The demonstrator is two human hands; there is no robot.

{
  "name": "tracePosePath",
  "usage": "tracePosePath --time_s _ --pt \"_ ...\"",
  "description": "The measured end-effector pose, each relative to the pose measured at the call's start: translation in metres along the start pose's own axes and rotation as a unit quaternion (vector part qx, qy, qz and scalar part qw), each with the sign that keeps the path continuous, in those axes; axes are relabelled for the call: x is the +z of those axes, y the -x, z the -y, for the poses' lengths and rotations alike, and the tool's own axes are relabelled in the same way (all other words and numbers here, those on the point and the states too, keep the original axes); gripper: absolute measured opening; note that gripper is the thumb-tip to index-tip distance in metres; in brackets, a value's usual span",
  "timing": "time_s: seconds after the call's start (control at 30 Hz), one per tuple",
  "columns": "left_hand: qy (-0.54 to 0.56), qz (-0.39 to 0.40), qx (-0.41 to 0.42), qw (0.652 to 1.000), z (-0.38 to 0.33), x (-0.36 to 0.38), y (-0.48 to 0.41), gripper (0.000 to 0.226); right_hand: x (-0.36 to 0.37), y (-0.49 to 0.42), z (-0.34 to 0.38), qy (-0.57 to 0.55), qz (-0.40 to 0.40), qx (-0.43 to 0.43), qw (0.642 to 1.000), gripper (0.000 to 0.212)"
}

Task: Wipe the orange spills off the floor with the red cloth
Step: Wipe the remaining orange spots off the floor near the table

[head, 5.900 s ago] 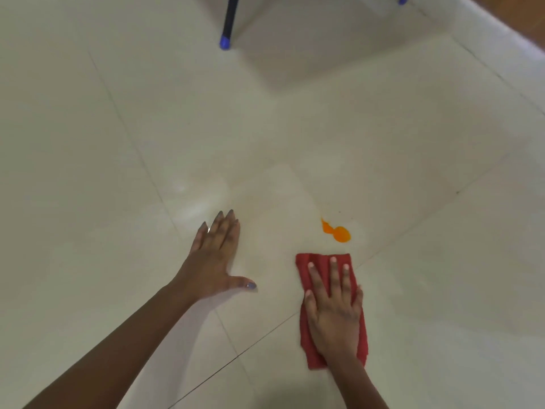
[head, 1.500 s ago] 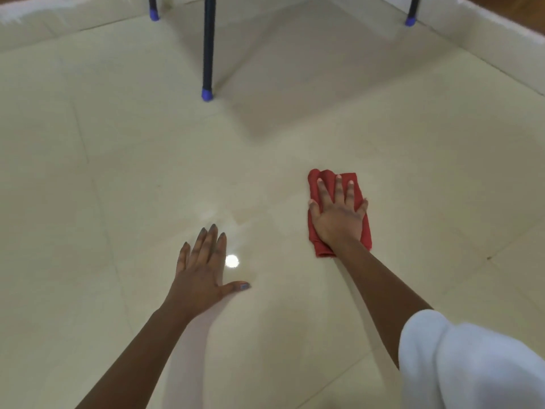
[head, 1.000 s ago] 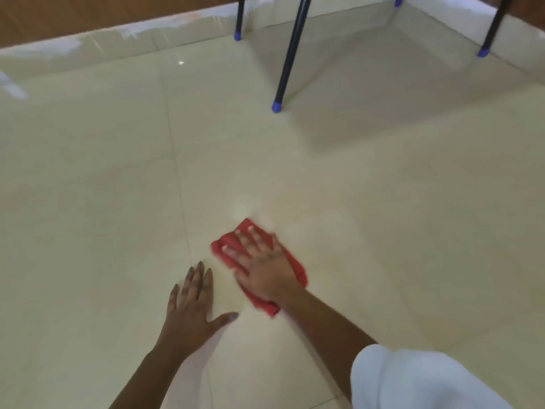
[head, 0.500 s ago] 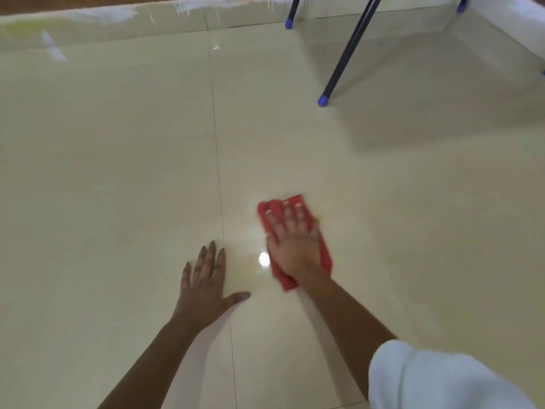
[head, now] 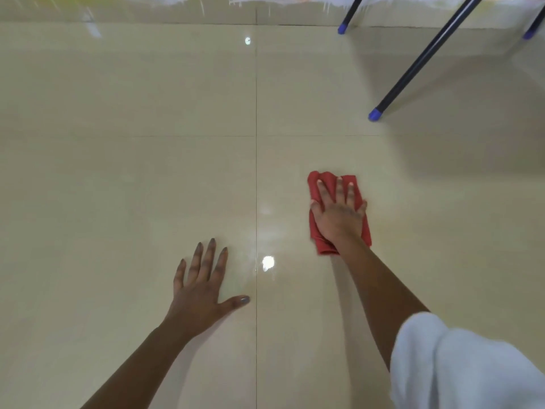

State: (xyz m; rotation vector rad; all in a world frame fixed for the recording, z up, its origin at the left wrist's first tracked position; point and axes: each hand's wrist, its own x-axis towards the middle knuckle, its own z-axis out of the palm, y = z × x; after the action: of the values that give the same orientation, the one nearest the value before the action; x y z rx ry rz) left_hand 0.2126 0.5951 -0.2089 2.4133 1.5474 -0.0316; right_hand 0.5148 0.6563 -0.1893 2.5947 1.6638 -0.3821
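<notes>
**Red cloth flat under my right palm**

The red cloth (head: 320,243) lies folded on the cream tile floor (head: 118,187), out at about one o'clock from me, just right of the long grout line (head: 256,172) that runs straight ahead. My right hand (head: 339,215) rests flat on top of it, fingers (head: 339,190) spread and stretched forward, pressing rather than gripping; red shows past my fingertips at twelve and along both sides of my palm. My white sleeve (head: 466,367) bunches at the lower right, around four o'clock.

My left hand (head: 203,287) is planted on bare tile at about eleven o'clock, well apart from the cloth, open wide with the thumb pointing toward the grout line and holding nothing. Between the two hands a bright glare spot (head: 267,262) sits on the tile.

Further out, at one to two o'clock, a dark leg with a blue cap (head: 374,114) stands on the floor, with two more capped legs near the skirting (head: 147,13) at the far edge
</notes>
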Motion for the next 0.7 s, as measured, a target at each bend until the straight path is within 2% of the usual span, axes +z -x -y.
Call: tracePosePath --time_s 0.13,0.27,0.33,0.43,0.5,0.57,0.63,0.7 --pt "0.008 -0.004 0.001 1.000 0.003 0.001 -0.001 0.098 -0.006 -0.017 0.060 -0.001 0.031 -0.113 0.993 0.055" --pt "0.033 -0.009 0.009 0.999 0.001 -0.001 0.000 0.102 0.012 0.042 0.085 0.026 0.038 -0.324 0.945 0.051" --pt "0.028 -0.007 0.009 1.000 0.002 -0.002 0.001 0.100 0.015 0.051 0.056 0.021 0.013 -0.313 0.949 0.052" --pt "0.003 0.003 0.004 1.000 0.000 -0.003 -0.001 0.096 -0.001 0.004 0.017 0.024 0.010 -0.118 0.993 0.052" --pt "-0.005 -0.006 0.007 1.000 0.001 -0.002 -0.003 0.095 -0.011 -0.025 0.029 0.002 0.018 -0.047 0.999 0.053" --pt "-0.002 0.002 0.008 1.000 0.003 0.000 -0.004 0.095 -0.005 -0.018 0.068 -0.010 0.024 -0.108 0.994 0.053" --pt "0.012 0.025 0.008 1.000 0.001 0.001 -0.002 0.097 0.011 0.016 0.097 -0.002 0.035 -0.223 0.974 0.052" --pt "0.024 0.022 0.021 0.999 -0.001 -0.001 -0.004 0.104 0.020 0.045 0.094 0.006 0.026 -0.283 0.959 0.050"
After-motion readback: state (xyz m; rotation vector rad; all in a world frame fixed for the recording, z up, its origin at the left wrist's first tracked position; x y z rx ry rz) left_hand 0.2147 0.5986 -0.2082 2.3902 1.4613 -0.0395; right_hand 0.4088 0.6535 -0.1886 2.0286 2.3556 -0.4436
